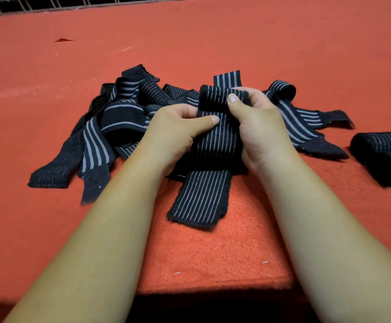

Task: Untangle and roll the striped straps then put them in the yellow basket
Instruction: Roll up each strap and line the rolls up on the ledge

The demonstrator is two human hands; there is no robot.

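Head view: a thin-striped strap (204,197) is held by both hands just in front of the tangled pile (110,120). It is pinched under the thumb of the left hand (178,129), and the right hand (257,127) is curled round the started roll (215,96). The free tail is laid nearer than the pile on the red felt (213,252). Finished rolls (383,155) are seen right of the pile, apart from it. No yellow basket is seen. Rolling is judged barely begun; next, the roll must be turned down the tail, kept tight, with edges aligned.

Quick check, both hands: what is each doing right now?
Left hand: pinches the thin-striped strap.
Right hand: grips the same strap at its folded top.
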